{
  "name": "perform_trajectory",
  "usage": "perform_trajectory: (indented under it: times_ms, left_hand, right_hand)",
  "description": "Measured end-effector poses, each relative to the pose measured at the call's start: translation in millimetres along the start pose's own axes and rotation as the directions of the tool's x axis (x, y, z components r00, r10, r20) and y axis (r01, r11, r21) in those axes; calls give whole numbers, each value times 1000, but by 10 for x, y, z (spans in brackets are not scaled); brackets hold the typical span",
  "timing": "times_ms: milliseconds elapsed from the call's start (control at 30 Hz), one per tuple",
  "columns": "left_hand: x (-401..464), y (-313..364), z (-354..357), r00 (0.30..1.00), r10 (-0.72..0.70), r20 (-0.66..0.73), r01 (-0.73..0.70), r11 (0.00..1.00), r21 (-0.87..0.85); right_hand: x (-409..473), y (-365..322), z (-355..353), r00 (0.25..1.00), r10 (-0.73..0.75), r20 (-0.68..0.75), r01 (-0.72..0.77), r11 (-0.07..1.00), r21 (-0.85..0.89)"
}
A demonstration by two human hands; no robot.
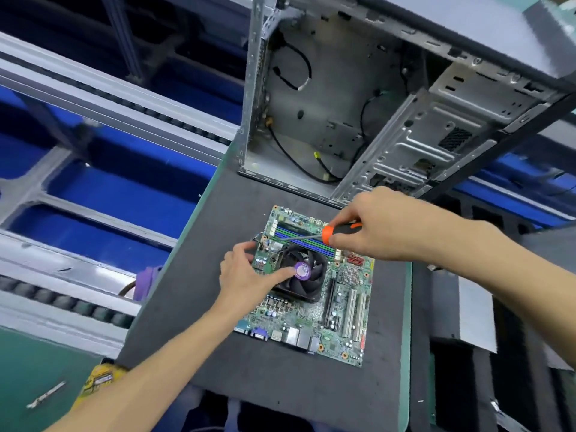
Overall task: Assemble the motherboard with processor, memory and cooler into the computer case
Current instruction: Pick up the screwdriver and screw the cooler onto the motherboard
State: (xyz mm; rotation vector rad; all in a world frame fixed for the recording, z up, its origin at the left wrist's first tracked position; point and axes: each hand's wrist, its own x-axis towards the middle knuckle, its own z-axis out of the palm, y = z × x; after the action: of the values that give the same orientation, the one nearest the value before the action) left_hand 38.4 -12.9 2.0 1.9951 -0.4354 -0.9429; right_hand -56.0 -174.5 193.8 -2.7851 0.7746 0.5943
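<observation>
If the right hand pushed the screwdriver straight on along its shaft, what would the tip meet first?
The right hand grips the screwdriver, whose shaft points left and down toward the far corner of the cooler on the motherboard. It would probably meet that corner or its mounting screw first; depth is unclear.

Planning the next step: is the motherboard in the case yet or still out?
Out. The motherboard lies flat on the dark mat, in front of the open case, whose interior holds only loose cables.
</observation>
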Motion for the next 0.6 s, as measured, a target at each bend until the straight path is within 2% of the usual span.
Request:
perform_trajectory:
  times_ms: [67,167,233,600]
  left_hand:
    - [-2,-47,-8,998,60,-27,-60,998,3]
    - [-5,-94,-38,964,259,-54,-250,958,138]
    - [4,-98,-43,941,336,-47,-321,926,199]
    - [50,-158,-21,947,318,-36,-309,937,161]
  right_hand:
    - [84,-52,-38,1000,-27,7,27,997,-69]
    - [179,-124,-87,997,-55,46,61,989,-132]
    - [224,-155,-110,995,-65,70,77,980,-184]
    - [309,-285,-145,987,-102,122,135,942,-308]
